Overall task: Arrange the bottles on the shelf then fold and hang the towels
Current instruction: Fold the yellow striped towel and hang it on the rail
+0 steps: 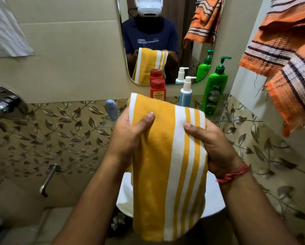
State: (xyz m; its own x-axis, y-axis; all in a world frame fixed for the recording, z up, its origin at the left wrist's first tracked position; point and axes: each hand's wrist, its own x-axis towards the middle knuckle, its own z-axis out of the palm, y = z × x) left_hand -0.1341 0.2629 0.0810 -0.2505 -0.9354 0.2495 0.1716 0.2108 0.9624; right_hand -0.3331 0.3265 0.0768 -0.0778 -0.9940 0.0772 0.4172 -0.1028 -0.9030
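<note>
**Kid:** What is the person holding?

**Friend:** A yellow towel [167, 156] with white stripes. It hangs down in front of the person, over a white sink [125, 197].

**Kid:** How do the hands hold it?

**Friend:** The left hand [128, 137] grips the left edge near the top, with the thumb on the front. The right hand [213, 144] grips the right edge the same way. The other fingers are curled behind the towel.

**Kid:** Where are the bottles?

**Friend:** They stand on a shelf under the mirror [166, 32]. There is a red bottle [158, 90], a blue pump bottle [185, 92] and a big green pump bottle [214, 89]. A small grey bottle [111, 109] sits to the left.

**Kid:** Any other towels?

**Friend:** An orange striped towel [286, 55] hangs at the right.
</note>
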